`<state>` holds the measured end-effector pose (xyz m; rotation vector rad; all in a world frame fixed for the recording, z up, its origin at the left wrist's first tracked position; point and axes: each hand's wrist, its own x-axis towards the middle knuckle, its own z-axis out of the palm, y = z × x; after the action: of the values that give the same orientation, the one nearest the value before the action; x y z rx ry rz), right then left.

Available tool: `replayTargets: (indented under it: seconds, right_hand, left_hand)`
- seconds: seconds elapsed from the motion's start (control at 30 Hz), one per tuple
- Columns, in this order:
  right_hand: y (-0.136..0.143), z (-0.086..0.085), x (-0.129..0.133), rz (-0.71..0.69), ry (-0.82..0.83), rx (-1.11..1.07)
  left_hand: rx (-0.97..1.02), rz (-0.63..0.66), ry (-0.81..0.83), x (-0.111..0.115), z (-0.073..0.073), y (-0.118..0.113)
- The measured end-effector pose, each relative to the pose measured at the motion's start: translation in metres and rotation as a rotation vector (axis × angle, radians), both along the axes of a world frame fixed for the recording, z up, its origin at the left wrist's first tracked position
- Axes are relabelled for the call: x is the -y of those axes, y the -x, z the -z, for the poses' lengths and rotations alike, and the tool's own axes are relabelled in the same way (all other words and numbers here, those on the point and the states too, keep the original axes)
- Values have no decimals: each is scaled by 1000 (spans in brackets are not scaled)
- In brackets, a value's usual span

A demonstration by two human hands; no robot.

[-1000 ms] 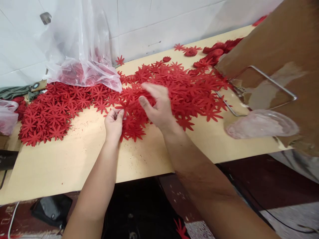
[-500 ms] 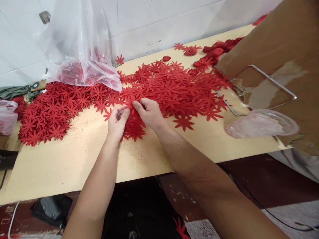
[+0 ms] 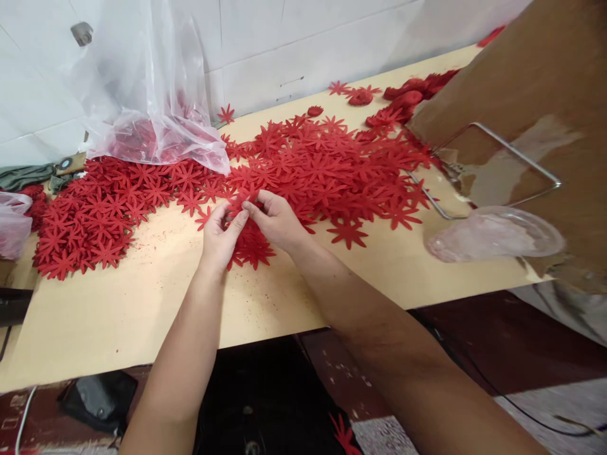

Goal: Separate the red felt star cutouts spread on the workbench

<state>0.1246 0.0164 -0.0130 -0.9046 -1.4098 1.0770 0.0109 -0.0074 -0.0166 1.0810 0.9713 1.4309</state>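
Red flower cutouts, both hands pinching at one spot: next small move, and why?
Probably lift the pinched cutout just clear of the pile. The left hand and right hand meet fingertip to fingertip on it, while its petals overlap neighbours at the pile's near edge, so a short upward pull should free it without dragging others.

Your left hand (image 3: 219,235) and right hand (image 3: 275,218) meet fingertip to fingertip and hide whatever red flower cutout (image 3: 246,243) they pinch, the plastic bag (image 3: 147,107) veils the flowers inside it, and the brown cardboard (image 3: 535,95) runs off the right edge.
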Motion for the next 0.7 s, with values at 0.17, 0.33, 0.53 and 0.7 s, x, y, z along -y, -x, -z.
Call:
replayTargets:
  seconds: [0.17,0.33,0.53,0.7]
  right_hand:
    - [0,0,3,183,0,122]
    - [3,0,7,313,-127,261]
    - [-20,7,-13,551,-274,232]
    - [-52,30,-39,601,-188,315]
  left_hand:
    - [-44,34,30,0,5,-6]
    - [10,-31,131,-3,5,-9]
    - [95,-162,177,-4,3,-4]
    - [80,-160,177,-5,2,-3]
